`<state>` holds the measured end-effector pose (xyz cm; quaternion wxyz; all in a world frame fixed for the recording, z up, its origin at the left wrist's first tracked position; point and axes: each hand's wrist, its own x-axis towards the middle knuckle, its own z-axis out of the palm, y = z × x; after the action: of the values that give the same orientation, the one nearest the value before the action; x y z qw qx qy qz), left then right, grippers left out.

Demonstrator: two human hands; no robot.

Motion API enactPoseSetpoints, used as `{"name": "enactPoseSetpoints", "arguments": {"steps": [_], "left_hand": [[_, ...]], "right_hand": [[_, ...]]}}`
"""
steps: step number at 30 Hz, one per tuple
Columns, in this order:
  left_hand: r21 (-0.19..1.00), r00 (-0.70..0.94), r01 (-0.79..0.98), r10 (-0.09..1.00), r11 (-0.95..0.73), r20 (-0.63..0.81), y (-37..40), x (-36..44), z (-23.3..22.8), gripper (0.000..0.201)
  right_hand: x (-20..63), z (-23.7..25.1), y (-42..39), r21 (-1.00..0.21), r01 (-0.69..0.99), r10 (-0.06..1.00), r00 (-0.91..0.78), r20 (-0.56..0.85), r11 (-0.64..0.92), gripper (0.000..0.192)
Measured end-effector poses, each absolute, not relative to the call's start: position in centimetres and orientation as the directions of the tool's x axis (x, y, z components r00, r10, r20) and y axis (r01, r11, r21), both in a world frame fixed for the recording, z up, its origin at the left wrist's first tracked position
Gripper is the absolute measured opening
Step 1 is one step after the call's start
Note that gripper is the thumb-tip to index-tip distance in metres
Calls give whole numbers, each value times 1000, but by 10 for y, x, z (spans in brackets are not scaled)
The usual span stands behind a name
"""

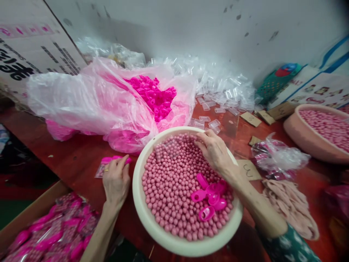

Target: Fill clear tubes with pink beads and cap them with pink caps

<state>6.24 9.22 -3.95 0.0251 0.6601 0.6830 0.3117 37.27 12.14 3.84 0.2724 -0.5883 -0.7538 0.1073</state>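
The left hand [116, 180] bends over pink-capped boxes [107, 160] between the table's [79, 163] left edge and the bowl [138, 193]. The right hand [215, 151] curls above beads [171, 185], far side; I cannot tell either's pinch.

The bowl [137, 193], round and cream, sits upright, filled broadly with beads [171, 196], small, round, glossy and dusty pink. Bright pink caps [213, 198] lie loosely clustered on the beads at the bowl's near right. Clear boxes [163, 151] lie among beads at its far left. Left of the bowl lies a pink-capped pack [99, 171], partly hidden.
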Motion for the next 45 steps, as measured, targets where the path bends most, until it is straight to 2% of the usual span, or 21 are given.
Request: {"name": "enactPoseSetpoints", "arguments": {"steps": [4, 7, 10, 11, 13, 15, 17, 19, 21, 23, 25, 28, 30, 33, 37, 40, 43, 45], "left_hand": [[377, -139, 926, 908, -22, 396, 101, 59, -40, 37], [380, -175, 924, 857, -26, 484, 99, 61, -26, 39], [477, -215, 874, 808, -91, 548, 88, 73, 3, 32], [567, -251, 813, 799, -133, 547, 84, 80, 15, 29], [786, -289, 584, 852, -204, 437, 75, 100, 38, 24], [942, -154, 299, 966, -155, 208, 70, 124, 57, 26], [996, 104, 89, 995, -13, 4, 67, 148, 67, 35], [993, 305, -33, 948, 109, -94, 66, 166, 69, 40], [975, 399, -98, 905, 199, -145, 65, 175, 66, 33], [958, 402, -125, 896, 257, -188, 63, 177, 61, 23], [949, 357, -132, 907, 286, -223, 61, 174, 56, 19], [941, 313, -145, 916, 306, -249, 57, 169, 51, 20], [932, 321, -158, 909, 326, -264, 55, 167, 49, 20], [925, 361, -154, 891, 348, -275, 54, 168, 50, 20], [930, 389, -98, 873, 355, -293, 55, 168, 52, 19], [943, 410, -32, 865, 331, -289, 56, 166, 54, 19], [953, 435, 0, 858, 304, -274, 56, 165, 55, 19], [954, 440, 2, 857, 300, -270, 56, 165, 54, 20]], "right_hand": [[374, 34, 124, -549, 790, 949, -130, 287, 274, 19], [380, 33, 123, -615, 748, 951, -68, 302, 249, 16], [385, 37, 118, -679, 695, 951, -21, 308, 236, 15], [385, 40, 115, -705, 669, 954, -20, 299, 235, 16], [381, 49, 106, -798, 561, 970, -36, 241, 220, 18], [373, 60, 96, -898, 399, 982, -97, 159, 185, 18], [362, 71, 85, -948, 268, 974, -192, 123, 172, 15], [354, 80, 75, -954, 224, 949, -287, 130, 198, 12], [353, 85, 68, -959, 200, 938, -323, 127, 198, 12], [360, 84, 64, -953, 250, 955, -281, 98, 171, 19], [372, 78, 62, -887, 434, 973, -220, 66, 159, 21], [383, 61, 59, -639, 742, 960, -278, -18, 203, 14], [383, 49, 57, -531, 810, 938, -337, -76, 248, 13], [378, 40, 55, -531, 801, 925, -371, -78, 277, 14], [379, 44, 60, -764, 626, 957, -288, -40, 156, 16], [379, 52, 63, -943, 331, 982, -175, -69, -8, 20], [372, 59, 64, -985, 20, 979, -109, -174, -173, 22], [363, 61, 62, -969, -102, 972, -83, -219, -227, 24]]}}
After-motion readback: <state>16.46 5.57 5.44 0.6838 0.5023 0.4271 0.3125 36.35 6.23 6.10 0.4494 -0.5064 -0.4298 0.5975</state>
